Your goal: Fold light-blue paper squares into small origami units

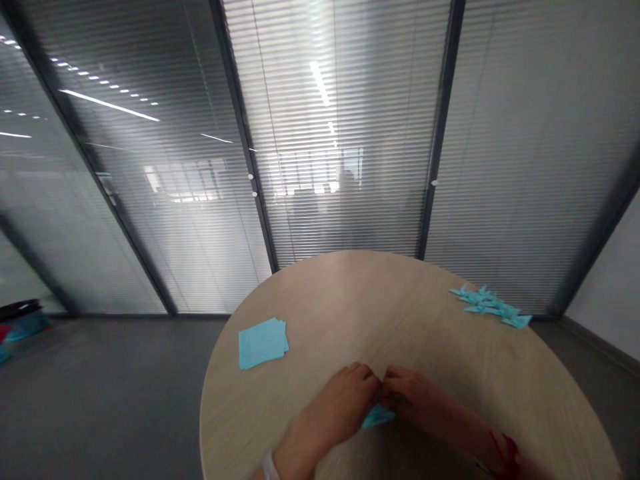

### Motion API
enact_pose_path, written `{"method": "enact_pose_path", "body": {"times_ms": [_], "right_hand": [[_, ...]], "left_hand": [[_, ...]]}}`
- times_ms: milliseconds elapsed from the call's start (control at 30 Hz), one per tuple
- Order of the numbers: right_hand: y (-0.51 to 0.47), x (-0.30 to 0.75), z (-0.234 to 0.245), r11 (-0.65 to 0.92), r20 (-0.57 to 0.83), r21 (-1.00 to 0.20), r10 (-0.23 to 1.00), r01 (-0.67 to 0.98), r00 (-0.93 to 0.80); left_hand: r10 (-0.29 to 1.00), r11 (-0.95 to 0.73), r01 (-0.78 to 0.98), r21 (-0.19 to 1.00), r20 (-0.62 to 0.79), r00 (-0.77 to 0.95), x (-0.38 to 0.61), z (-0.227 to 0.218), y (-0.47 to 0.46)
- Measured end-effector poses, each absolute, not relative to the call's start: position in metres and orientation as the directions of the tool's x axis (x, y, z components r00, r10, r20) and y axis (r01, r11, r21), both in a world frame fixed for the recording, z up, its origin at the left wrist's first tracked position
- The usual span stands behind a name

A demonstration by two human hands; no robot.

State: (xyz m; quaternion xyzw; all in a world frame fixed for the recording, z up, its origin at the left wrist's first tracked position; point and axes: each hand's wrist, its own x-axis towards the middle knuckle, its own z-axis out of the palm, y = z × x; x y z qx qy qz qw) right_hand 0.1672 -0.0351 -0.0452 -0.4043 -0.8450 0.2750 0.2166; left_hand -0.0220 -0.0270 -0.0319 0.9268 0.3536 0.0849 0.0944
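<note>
- Head view, far left: dark-rimmed blue item [24, 321] stood or lay by the edge of the grey floor [125, 400]; too blurred to identify.
- Behind: glass wall with blinds [345, 227], dark frames, lights reflected in it.
- Table [370, 293]: round, wood-look top.
- Left part of table: stack of blue paper [261, 343], flat, edges slightly uneven, well apart from both hands.
- Left hand [354, 390]: fingers bent narrow, at the blue piece of paper; pale band [271, 465] on wrist. Fingertips hidden, couldn't tell if it gripped.
- Blue piece of paper [379, 416]: near side of table, low between the hands, partly covered.
- Right hand [406, 389]: fingers curled, just beside the left, over the same piece; grip couldn't be told. Red bracelet [511, 455] on wrist.
- Far right: folded blue papers [493, 307] bunched in rows near table edge.
</note>
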Motion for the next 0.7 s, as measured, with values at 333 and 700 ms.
{"method": "enact_pose_path", "body": {"times_ms": [333,700], "right_hand": [[-0.030,0.167,-0.050,0.507,0.149,-0.599,0.831,0.620,-0.536],[-0.028,0.168,-0.045,0.439,0.213,-0.616,0.892,0.655,-0.398]], "left_hand": [[0.701,-0.709,0.668,0.225,0.129,0.701,-0.022,-0.034,-0.023],[0.802,-0.573,0.710,0.409,0.099,0.589,-0.019,-0.011,-0.021]]}}
